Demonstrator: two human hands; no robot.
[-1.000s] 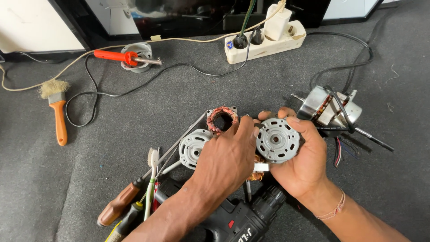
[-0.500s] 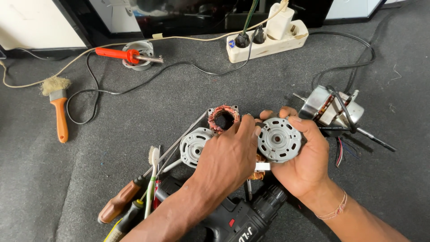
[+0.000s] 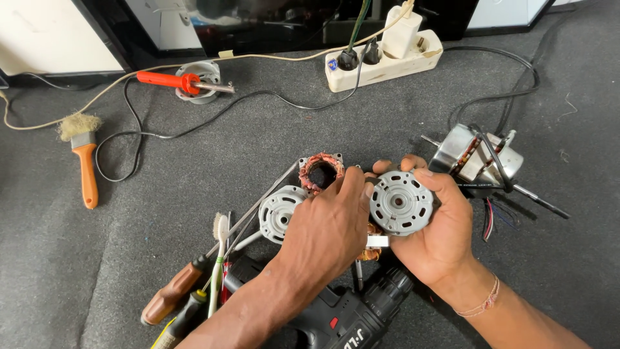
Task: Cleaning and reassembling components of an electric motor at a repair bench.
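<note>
**Both hands on a small motor end cover over grey carpet**

Just right of the frame's centre, the right hand (image 3: 436, 242) cups a round silver motor end cover (image 3: 400, 202), its fingers curled over the top edge and its palm behind it, so the vented face with its centre hole looks up at the camera. The left hand (image 3: 329, 226) lies just beside it, fingertips pressed to the cover's left edge; whether it pinches the part or only steadies it cannot be told.

Above the left hand's knuckles stands a stator with copper windings (image 3: 320, 172), and left of that hand lies a second silver end cover (image 3: 279, 212). A black cordless drill (image 3: 342, 317) lies at the bottom centre. At lower left lie a wooden-handled screwdriver (image 3: 173, 294) and a toothbrush (image 3: 217, 258). A larger fan motor (image 3: 478, 158) sits at right. Along the top are a white power strip (image 3: 384, 61), a red-handled soldering iron (image 3: 174, 81) and, at far left, an orange-handled brush (image 3: 82, 155).
</note>
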